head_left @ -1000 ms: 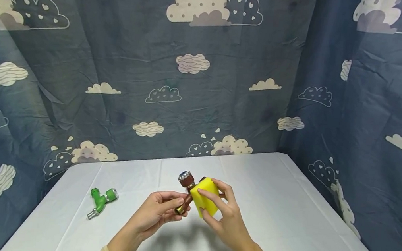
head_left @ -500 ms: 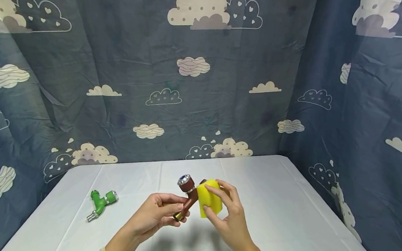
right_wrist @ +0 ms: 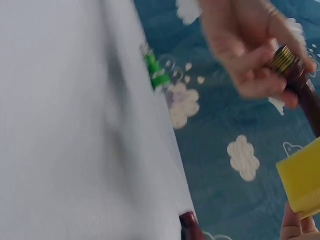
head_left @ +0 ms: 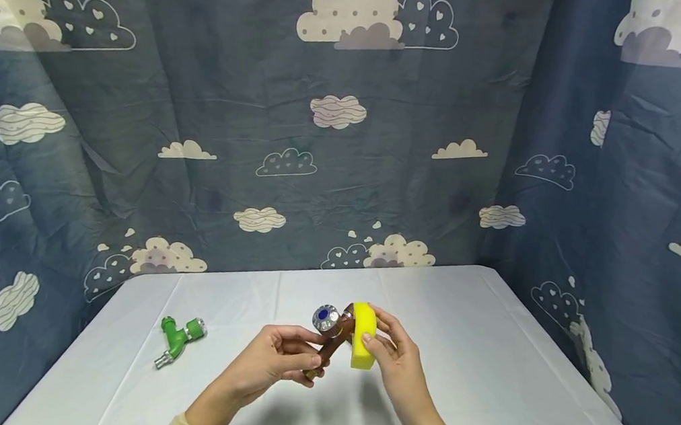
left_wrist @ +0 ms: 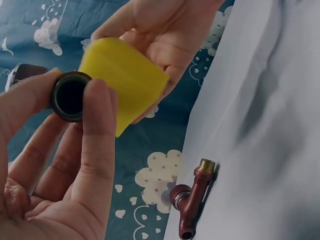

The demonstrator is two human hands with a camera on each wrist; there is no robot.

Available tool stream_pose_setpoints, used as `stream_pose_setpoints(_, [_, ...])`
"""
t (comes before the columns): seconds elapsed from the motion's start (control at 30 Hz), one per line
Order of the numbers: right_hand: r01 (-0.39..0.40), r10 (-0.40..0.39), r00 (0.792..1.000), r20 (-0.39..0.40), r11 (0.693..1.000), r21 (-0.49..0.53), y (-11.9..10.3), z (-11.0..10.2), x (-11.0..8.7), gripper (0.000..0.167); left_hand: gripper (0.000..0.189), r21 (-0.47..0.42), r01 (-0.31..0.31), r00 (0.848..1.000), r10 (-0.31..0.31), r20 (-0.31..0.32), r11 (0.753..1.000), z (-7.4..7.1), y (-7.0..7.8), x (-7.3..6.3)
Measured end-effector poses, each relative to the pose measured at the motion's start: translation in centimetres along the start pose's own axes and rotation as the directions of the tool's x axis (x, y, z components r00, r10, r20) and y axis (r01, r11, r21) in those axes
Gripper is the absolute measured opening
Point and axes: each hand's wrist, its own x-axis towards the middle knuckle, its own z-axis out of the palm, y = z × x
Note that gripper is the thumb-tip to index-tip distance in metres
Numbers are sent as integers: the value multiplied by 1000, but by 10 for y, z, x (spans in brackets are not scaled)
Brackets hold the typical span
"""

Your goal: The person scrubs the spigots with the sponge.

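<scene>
My left hand [head_left: 279, 356] pinches a brown-red tap [head_left: 335, 340] near its brass threaded end, holding it above the table. The tap's chrome-capped handle with a blue centre faces the head camera. In the left wrist view, a round dark opening of the tap [left_wrist: 70, 97] shows between thumb and finger. My right hand [head_left: 398, 349] grips a yellow sponge [head_left: 364, 336] against the tap's far end, which the sponge partly hides. A green tap [head_left: 178, 340] lies on the table to the left of my hands.
In the left wrist view, another brown-red tap [left_wrist: 197, 200] with a brass thread lies on the white-covered table [head_left: 513, 389]. Part of a brown-red piece [right_wrist: 190, 227] also shows at the right wrist view's lower edge. A dark blue cloud-patterned curtain [head_left: 235, 95] surrounds the table's back and sides.
The tap has turned so its handle cap faces the head camera more. The sponge has swung from its broad face to its narrow edge, still in my right hand. The head view shifts slightly.
</scene>
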Motion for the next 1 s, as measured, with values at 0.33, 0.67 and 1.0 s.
stream_pose_setpoints(0.33, [75,-76,997,10,996,57,2,6,2,54,48,-44,-3,993,-2,-121,999,18,-2,4])
stream_pose_setpoints(0.67, [264,-264,964,-2,964,-1,5,12,0,59,42,-114,-3,983,-18,-185,993,30,1,1])
stream_pose_setpoints(1.0, [519,-517,852,81,816,-252,8,12,-16,57,46,-135,-28,945,-18,-325,990,38,-2,3])
